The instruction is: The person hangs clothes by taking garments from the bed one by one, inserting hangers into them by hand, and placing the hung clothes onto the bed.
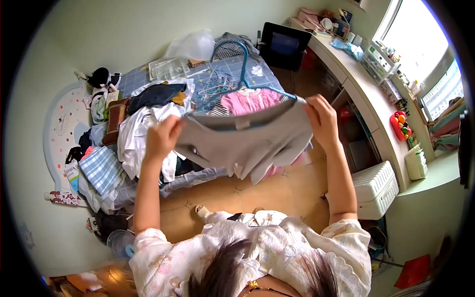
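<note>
A grey garment point(247, 141) hangs spread out in the air between my two hands, over the near edge of the bed. My left hand point(163, 136) is closed on its left end. My right hand point(321, 116) pinches the other end near the shoulder. A blue hanger point(243, 64) sits in the garment's neckline, its hook pointing up and away from me. Behind it, a pink garment point(252, 100) and a striped one lie on the bed.
Piled clothes point(143, 123) cover the bed's left side, with a plaid cloth point(101, 168) nearer. Tangled hangers point(215, 89) and a clear plastic bag point(190, 45) lie farther back. At right are a long desk point(356, 84), a dark monitor point(283, 45) and a white suitcase point(373, 190).
</note>
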The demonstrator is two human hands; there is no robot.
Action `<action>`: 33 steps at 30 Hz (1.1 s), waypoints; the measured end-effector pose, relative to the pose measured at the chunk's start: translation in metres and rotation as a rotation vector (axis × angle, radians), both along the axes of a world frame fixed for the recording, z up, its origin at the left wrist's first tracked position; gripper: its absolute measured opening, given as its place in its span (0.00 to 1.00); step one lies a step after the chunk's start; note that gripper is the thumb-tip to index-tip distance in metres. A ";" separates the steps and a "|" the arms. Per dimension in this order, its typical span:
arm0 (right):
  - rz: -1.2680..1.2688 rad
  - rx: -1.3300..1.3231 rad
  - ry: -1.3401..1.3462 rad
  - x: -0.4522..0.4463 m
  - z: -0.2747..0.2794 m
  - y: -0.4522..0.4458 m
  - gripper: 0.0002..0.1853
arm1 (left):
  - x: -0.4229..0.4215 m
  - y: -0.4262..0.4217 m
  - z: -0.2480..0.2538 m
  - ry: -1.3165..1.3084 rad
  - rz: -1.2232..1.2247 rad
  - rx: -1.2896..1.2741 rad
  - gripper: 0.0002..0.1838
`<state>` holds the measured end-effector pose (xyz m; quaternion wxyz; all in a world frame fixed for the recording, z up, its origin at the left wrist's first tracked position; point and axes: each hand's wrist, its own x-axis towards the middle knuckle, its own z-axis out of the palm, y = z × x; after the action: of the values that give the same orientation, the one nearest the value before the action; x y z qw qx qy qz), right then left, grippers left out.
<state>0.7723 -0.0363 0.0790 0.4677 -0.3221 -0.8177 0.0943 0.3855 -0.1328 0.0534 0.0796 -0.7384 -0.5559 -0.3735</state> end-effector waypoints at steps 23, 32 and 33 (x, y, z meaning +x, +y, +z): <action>-0.492 -0.014 -0.510 0.073 -0.183 0.315 0.08 | 0.102 0.249 -0.192 -0.330 -0.224 -0.450 0.11; -0.408 -0.779 -0.368 -0.094 -0.401 0.509 0.34 | 0.012 0.457 -0.327 0.116 0.326 -0.783 0.41; -0.317 -0.775 -0.326 -0.108 -0.410 0.490 0.34 | 0.012 0.455 -0.324 0.121 0.298 -0.745 0.41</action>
<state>0.6645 0.4542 -0.3307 0.1863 -0.6056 -0.7256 0.2686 0.3976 0.3227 -0.2710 -0.1074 -0.6488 -0.7483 -0.0868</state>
